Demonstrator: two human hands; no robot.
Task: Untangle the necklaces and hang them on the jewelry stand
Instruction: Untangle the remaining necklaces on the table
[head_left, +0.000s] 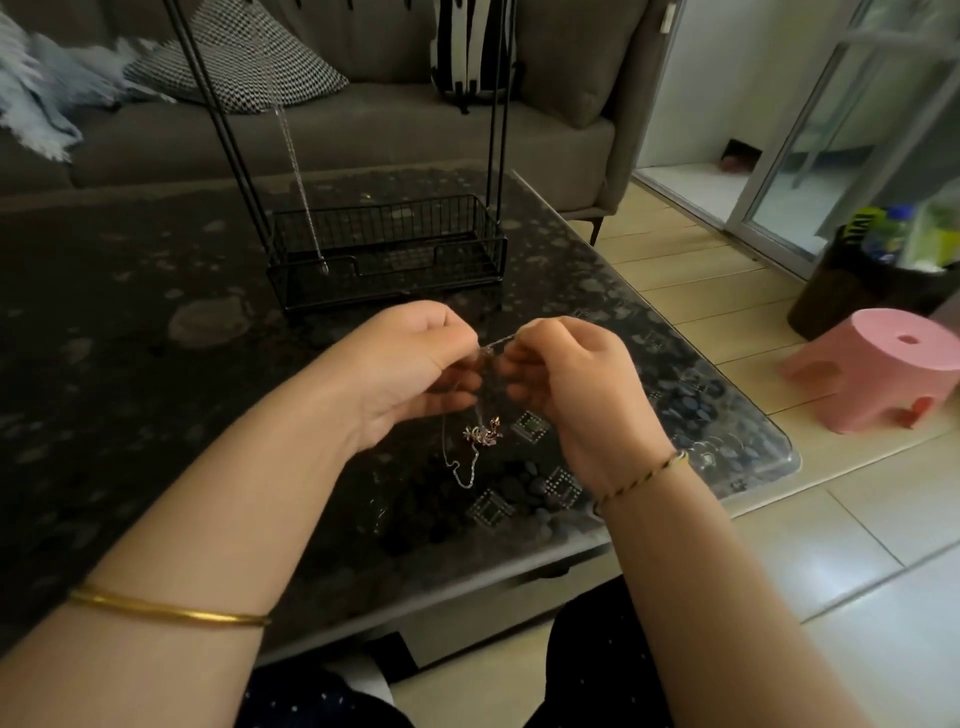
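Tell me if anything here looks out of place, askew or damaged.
Only the chains pinched between the left hand and right hand: they look snarled, with a pendant dangling below. One necklace already hangs on the stand. Nothing looks spilled or broken.

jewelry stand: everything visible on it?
The jewelry stand is thin black metal wire: a rectangular mesh basket as base, paired slim rods rising at each end past the frame's top, so the top is cut off. It stands upright on the dark table. One silver chain hangs down its left side, ending near the basket's front. The left hand and right hand are nearer the camera, not touching it.
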